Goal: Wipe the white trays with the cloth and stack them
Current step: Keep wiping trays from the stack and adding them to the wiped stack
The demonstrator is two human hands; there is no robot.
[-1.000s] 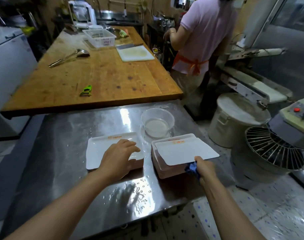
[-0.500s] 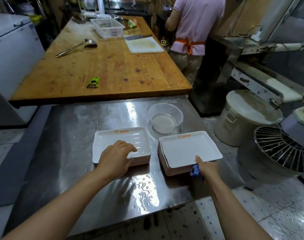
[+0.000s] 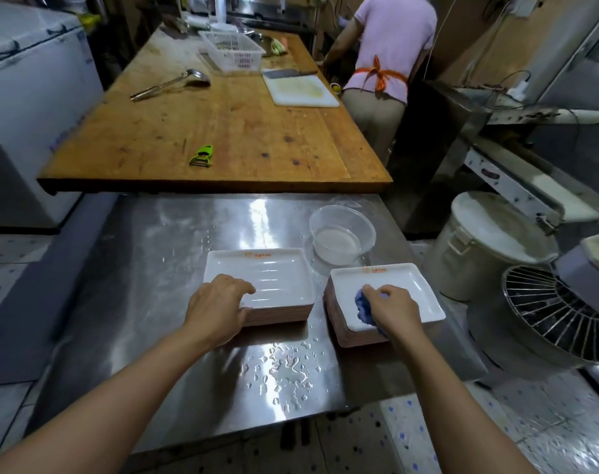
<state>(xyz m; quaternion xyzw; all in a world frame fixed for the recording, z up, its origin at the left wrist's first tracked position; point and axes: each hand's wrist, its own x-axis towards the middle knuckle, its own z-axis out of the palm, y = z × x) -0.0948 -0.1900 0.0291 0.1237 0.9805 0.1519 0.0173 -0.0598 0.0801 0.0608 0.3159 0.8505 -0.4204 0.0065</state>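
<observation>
We're on the right stack of white trays (image 3: 386,304), near the steel table's (image 3: 147,268) right front edge. Our right hand (image 3: 392,307) bunches the blue cloth (image 3: 363,307), fingers curled around it, pressing it into the top tray. Just beside it, the left stack (image 3: 267,285) sits mid-table; our left hand (image 3: 219,307) rests on its near left corner, fingers loosely bent over the rim. Behind the stacks, a clear bowl (image 3: 342,234) holds water. Droplets (image 3: 284,374) dot the front edge.
</observation>
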